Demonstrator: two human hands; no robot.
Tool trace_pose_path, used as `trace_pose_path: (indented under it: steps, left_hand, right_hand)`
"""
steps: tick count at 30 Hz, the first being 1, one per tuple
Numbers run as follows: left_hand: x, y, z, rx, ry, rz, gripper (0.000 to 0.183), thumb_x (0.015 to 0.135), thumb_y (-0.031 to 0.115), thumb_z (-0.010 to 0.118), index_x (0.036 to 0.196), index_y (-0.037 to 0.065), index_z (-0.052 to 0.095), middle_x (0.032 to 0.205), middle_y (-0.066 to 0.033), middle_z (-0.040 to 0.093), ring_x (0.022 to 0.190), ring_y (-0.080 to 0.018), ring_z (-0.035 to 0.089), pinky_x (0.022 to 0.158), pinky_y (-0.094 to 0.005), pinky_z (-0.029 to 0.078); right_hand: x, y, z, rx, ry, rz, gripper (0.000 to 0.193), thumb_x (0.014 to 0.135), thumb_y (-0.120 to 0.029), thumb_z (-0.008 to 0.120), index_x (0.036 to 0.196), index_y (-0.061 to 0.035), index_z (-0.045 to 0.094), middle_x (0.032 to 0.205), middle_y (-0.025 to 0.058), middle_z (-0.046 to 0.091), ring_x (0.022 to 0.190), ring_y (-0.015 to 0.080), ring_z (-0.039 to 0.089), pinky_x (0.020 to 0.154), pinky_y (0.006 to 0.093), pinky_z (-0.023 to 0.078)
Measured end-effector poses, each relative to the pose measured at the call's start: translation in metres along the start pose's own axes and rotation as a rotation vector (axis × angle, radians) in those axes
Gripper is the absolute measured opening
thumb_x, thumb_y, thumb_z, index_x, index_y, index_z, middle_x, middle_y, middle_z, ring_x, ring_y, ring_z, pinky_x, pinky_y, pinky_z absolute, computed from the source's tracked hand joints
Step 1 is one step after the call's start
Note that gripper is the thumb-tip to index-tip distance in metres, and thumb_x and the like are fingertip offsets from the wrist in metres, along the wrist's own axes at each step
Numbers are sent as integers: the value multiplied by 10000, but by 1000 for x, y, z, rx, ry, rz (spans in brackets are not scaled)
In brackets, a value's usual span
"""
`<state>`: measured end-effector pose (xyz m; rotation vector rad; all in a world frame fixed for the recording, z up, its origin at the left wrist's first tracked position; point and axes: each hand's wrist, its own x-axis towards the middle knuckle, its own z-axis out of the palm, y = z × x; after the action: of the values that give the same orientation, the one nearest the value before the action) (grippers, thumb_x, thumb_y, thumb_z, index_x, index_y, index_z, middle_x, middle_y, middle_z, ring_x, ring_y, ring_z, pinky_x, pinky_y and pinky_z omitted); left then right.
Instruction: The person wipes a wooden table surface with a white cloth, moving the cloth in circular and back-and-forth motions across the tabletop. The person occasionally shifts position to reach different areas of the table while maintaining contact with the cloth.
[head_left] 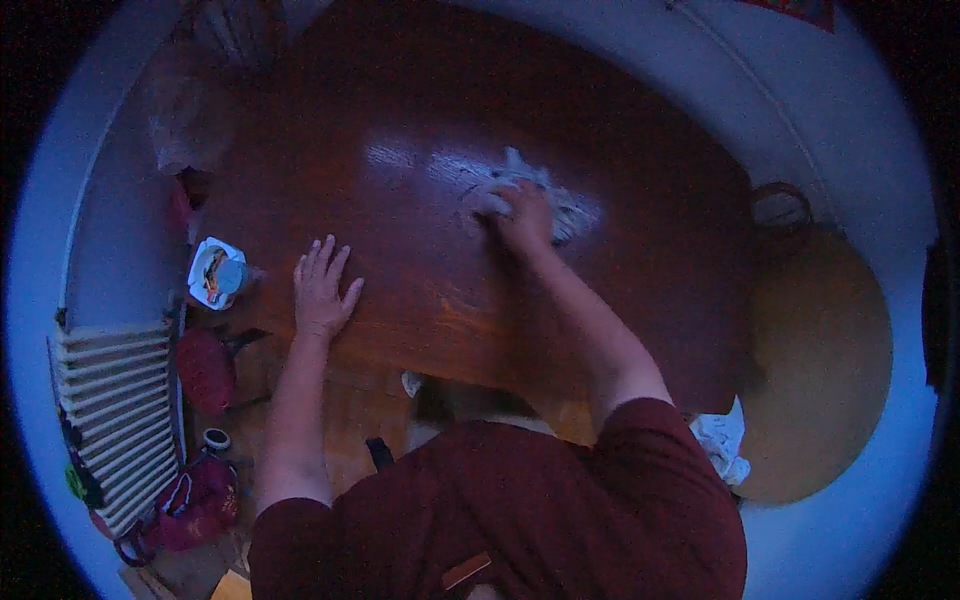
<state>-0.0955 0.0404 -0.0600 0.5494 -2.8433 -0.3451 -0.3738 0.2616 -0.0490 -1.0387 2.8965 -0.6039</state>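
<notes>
Cloth (568, 212), pale and crumpled, lies under the right hand (527, 218) near the middle of the dark, reddish-brown table (420, 270). Blur hides the fingers' hold: they rest bent over the cloth, and I cannot tell whether they clench it or only press it down. Its longer spread runs aslant to the table, from the far left toward the near right, with one tip poking out toward the table's far side and loose folds showing to the right of the wrist. It has no clear front or back end. The right hand points toward the table's far side and slightly left.

Close to the table's near edge, on its left part, the left hand (320, 292) lies palm down and holds nothing, fingers spread toward the far side. At the table's left edge sits a white, angular container (205, 275). Beyond that edge are a red-seated stool (207, 370) and a ribbed radiator (115, 420). Past the table's right end are a round brown board (820, 370) and a crumpled white item (722, 440).
</notes>
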Motion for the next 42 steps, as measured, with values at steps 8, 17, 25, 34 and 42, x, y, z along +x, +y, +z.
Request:
trace_pose_path:
  steps: [8, 17, 25, 34, 42]
  left_hand:
    - [13, 18, -18, 119, -225, -186, 536, 851, 324, 609, 1328, 130, 462, 1443, -112, 350, 1334, -316, 312, 1081, -467, 256]
    - [-50, 202, 55, 68, 93, -301, 540, 870, 360, 573, 1329, 104, 449, 1451, -163, 316, 1349, -377, 252, 1094, -533, 163]
    - [-42, 230, 60, 153, 44, -412, 610, 850, 404, 588, 1352, 109, 406, 1479, -145, 268, 1377, -354, 201, 1108, -531, 118]
    - [-46, 224, 67, 196, 61, -398, 608, 848, 400, 596, 1352, 117, 408, 1480, -130, 274, 1379, -335, 207, 1107, -525, 135]
    - [-42, 236, 66, 142, 66, -411, 621, 854, 345, 602, 1380, 117, 362, 1502, -127, 223, 1389, -335, 177, 1110, -532, 122]
  right_hand:
    - [20, -23, 7, 50, -274, -309, 402, 710, -184, 710, 1089, -295, 639, 1294, 70, 487, 1156, 337, 474, 962, 444, 417]
    - [-171, 232, -118, -5, -112, -141, 567, 589, -7, 735, 1091, -253, 639, 1301, 101, 487, 1172, 360, 463, 955, 459, 415]
    - [-62, 158, -61, 98, -125, -358, 478, 669, -123, 727, 1121, -247, 629, 1224, 116, 526, 1146, 344, 471, 944, 458, 397]
    - [-56, 159, -52, 256, -132, -534, 484, 665, -64, 694, 1092, -287, 636, 1251, 69, 518, 1115, 341, 498, 931, 469, 421]
    - [-124, 227, -118, 99, -68, -202, 535, 606, -69, 752, 1086, -268, 625, 1267, 94, 501, 1142, 344, 473, 931, 474, 400]
